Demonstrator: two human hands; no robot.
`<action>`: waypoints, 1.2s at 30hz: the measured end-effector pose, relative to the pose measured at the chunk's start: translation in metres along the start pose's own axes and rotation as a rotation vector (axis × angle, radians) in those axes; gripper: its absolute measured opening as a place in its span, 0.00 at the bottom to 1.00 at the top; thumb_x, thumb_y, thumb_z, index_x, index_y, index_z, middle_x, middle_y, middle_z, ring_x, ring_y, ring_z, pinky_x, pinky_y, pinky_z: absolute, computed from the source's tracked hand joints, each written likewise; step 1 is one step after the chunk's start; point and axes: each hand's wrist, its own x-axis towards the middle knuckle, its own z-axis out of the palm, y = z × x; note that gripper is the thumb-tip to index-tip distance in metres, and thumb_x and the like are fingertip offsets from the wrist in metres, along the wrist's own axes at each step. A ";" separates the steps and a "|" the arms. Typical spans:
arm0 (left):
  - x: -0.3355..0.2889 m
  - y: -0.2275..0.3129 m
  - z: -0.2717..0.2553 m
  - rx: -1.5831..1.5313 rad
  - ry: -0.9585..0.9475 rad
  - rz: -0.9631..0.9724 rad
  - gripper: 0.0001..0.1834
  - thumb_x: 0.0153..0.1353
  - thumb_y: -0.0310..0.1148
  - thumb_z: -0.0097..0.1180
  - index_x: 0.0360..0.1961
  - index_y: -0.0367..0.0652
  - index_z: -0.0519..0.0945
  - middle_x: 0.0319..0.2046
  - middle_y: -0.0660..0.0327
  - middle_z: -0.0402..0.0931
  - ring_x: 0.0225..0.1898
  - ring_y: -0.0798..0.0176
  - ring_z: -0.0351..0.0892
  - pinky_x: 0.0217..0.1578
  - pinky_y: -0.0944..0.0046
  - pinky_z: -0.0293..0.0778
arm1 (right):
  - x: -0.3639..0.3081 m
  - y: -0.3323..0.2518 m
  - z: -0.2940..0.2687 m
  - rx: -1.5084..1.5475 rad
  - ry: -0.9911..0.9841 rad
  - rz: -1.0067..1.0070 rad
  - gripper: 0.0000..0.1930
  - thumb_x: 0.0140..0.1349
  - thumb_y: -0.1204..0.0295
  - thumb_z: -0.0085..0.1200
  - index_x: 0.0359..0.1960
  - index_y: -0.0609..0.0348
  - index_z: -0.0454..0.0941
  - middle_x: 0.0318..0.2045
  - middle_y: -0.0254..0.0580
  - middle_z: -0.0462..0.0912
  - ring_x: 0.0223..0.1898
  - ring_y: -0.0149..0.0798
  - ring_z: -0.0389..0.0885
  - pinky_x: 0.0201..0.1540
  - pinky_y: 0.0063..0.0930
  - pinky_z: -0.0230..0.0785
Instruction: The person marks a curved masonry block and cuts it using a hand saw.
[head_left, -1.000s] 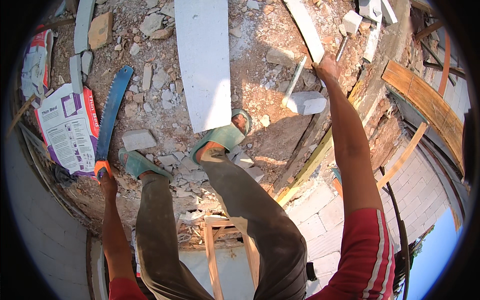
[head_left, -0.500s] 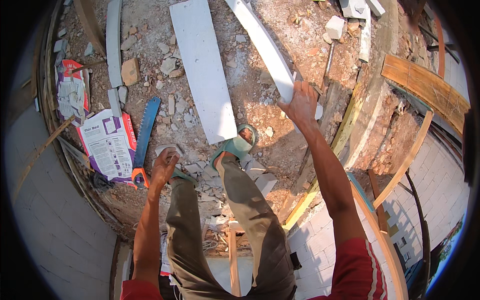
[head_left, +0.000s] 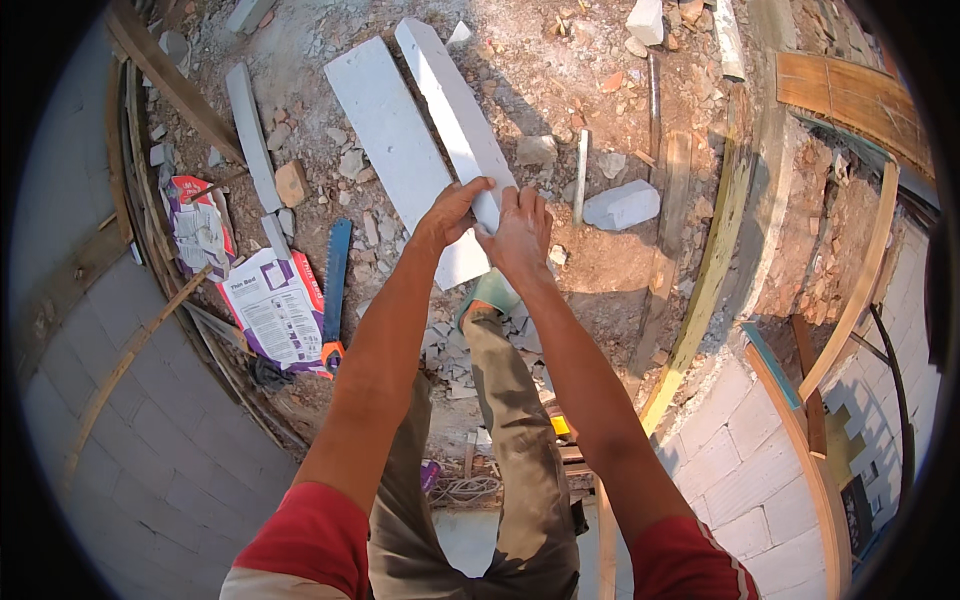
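Note:
Both my hands grip the near end of a long, narrow white block strip (head_left: 455, 115), which looks like lightweight concrete. My left hand (head_left: 450, 213) closes on its left edge, thumb on top. My right hand (head_left: 520, 232) wraps the right side of the same end. Just left of the strip, with a thin dark gap between them, a wider white block slab (head_left: 385, 120) lies on the ground. My left forearm and hand cover part of that slab. A green shoe (head_left: 492, 292) is at the slab's near end.
Left of me lie a blue handsaw (head_left: 337, 275) with an orange handle and a printed paper bag (head_left: 275, 310). A white block chunk (head_left: 622, 205) and a yellowish timber beam (head_left: 712, 260) are at right. Rubble (head_left: 290, 185) covers the ground; a block wall (head_left: 150, 420) stands left.
My left hand has left the small pale piece near the saw and joined my right hand on the narrow strip. The strip has moved left, close beside the wide slab. The view has shifted.

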 end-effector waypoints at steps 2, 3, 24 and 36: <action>-0.015 -0.006 -0.004 -0.158 -0.036 0.059 0.32 0.53 0.41 0.59 0.56 0.36 0.66 0.49 0.55 0.72 0.50 0.56 0.74 0.54 0.55 0.70 | -0.017 0.004 -0.008 0.148 0.048 0.028 0.45 0.40 0.54 0.69 0.57 0.66 0.62 0.56 0.53 0.63 0.62 0.50 0.58 0.63 0.47 0.51; -0.022 -0.007 -0.007 -0.237 -0.055 0.090 0.32 0.53 0.41 0.57 0.57 0.38 0.66 0.50 0.55 0.72 0.51 0.55 0.74 0.55 0.53 0.69 | -0.025 0.006 -0.012 0.220 0.073 0.043 0.48 0.40 0.53 0.69 0.60 0.67 0.60 0.59 0.55 0.61 0.65 0.51 0.55 0.65 0.48 0.48; -0.147 -0.011 -0.056 0.292 0.152 0.104 0.36 0.56 0.49 0.61 0.59 0.36 0.68 0.44 0.54 0.77 0.44 0.63 0.76 0.42 0.63 0.72 | -0.093 -0.004 0.005 1.855 -0.385 0.614 0.27 0.62 0.58 0.50 0.56 0.67 0.67 0.45 0.50 0.79 0.42 0.43 0.82 0.45 0.37 0.78; -0.186 -0.061 -0.228 0.478 0.374 0.074 0.24 0.59 0.44 0.57 0.50 0.39 0.75 0.38 0.62 0.78 0.39 0.69 0.75 0.36 0.65 0.69 | -0.094 -0.044 0.038 1.702 -0.359 0.506 0.28 0.63 0.60 0.54 0.58 0.65 0.64 0.45 0.47 0.78 0.43 0.40 0.82 0.42 0.35 0.79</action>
